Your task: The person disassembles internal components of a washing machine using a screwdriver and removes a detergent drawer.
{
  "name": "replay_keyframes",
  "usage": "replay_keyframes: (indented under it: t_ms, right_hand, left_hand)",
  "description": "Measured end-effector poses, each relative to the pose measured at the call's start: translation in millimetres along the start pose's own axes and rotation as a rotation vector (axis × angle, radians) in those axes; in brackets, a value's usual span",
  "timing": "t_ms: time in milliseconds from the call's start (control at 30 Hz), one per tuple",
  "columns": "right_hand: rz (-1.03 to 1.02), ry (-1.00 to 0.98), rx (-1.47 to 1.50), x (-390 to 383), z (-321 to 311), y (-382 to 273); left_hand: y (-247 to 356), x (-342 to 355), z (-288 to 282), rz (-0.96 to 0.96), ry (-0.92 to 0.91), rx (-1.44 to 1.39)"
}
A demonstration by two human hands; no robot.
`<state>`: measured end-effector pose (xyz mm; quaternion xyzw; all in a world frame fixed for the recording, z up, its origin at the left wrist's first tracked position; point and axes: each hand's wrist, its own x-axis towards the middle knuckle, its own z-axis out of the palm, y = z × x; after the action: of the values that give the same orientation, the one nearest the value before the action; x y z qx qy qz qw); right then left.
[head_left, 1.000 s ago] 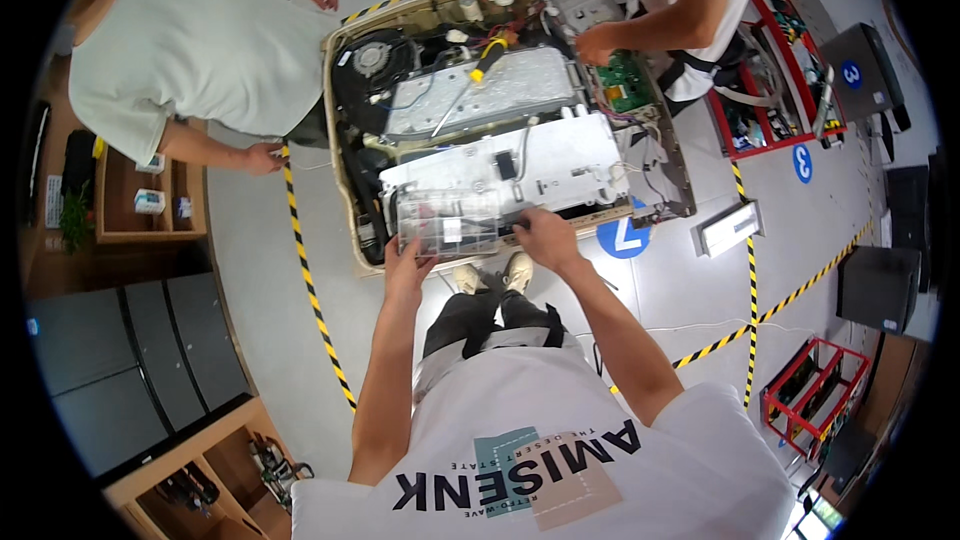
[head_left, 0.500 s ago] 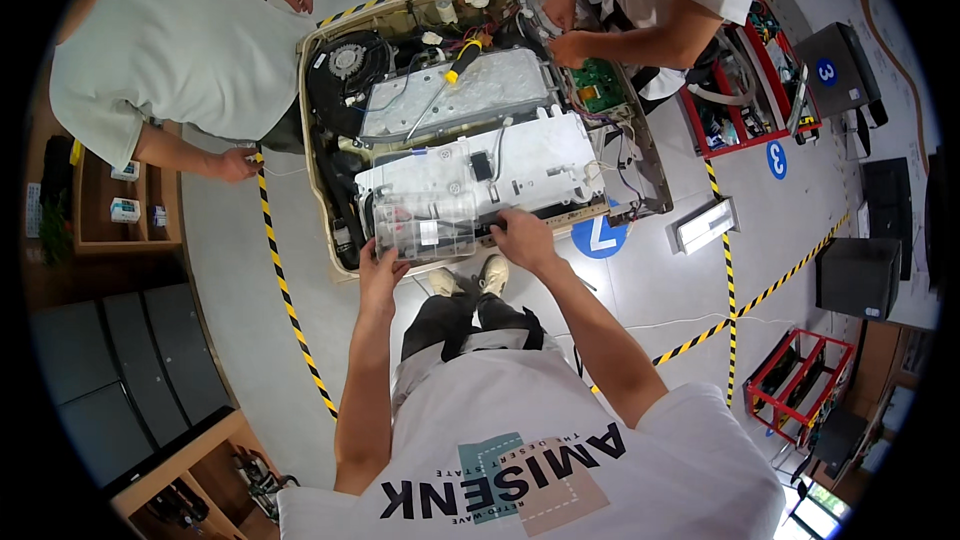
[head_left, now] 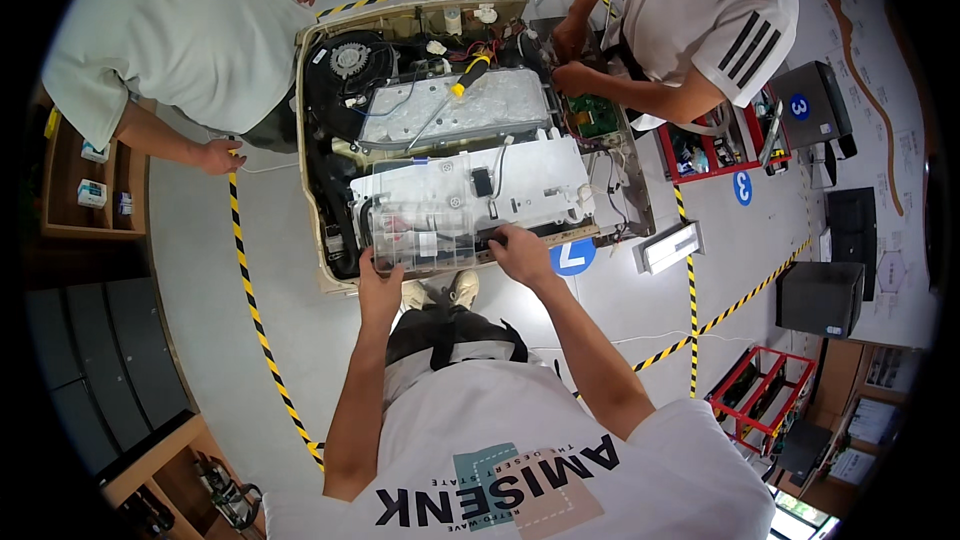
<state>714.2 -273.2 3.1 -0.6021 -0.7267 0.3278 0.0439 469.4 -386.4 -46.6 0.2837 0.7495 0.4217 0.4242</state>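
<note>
A clear plastic compartment box (head_left: 427, 240) with small parts in it rests at the near left edge of an opened appliance (head_left: 325, 250). My left hand (head_left: 380, 283) grips its near left corner, thumb and fingers on the rim. Just beyond the box's right side, my right hand (head_left: 522, 256) has its fingers bent together at the appliance's near edge, by something dark; what they pinch is hidden. Behind the box lies a white metal panel (head_left: 540, 180). A screwdriver (head_left: 468, 76) with a yellow and black handle lies across the silvery cover (head_left: 510, 105) farther back.
A co-worker at the right has both hands (head_left: 573, 65) near a green circuit board (head_left: 597, 118). Another at the left has one hand (head_left: 222, 156) lowered beside the appliance. Red tool racks (head_left: 712, 168), a white box-shaped thing (head_left: 670, 248) and striped floor tape (head_left: 262, 340) lie around.
The whole view has shifted a little. My hands stay at the box and the appliance's near edge. The co-worker at the right appears more upright, hands still by the circuit board.
</note>
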Motion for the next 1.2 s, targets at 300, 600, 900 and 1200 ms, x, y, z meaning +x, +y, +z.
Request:
replay_keyframes:
  t_ms: [300,600,900,1200]
  right_hand:
    - [-0.007,0.037,0.007,0.7,3.0,-1.6]
    - [0.029,0.036,-0.006,0.8,2.1,-7.4]
    - [0.053,0.057,-0.012,0.7,5.8,-6.8]
    - [0.108,0.068,0.136,-4.4,-10.2,-4.7]
  left_hand:
    - [62.6,-28.9,-15.1,0.088,0.024,0.365]
    - [74.8,-16.1,-23.7,0.566,0.323,0.66]
    - [96.1,24.1,7.3,0.641,0.133,0.84]
    - [108.7,29.3,70.2,0.708,-0.089,0.83]
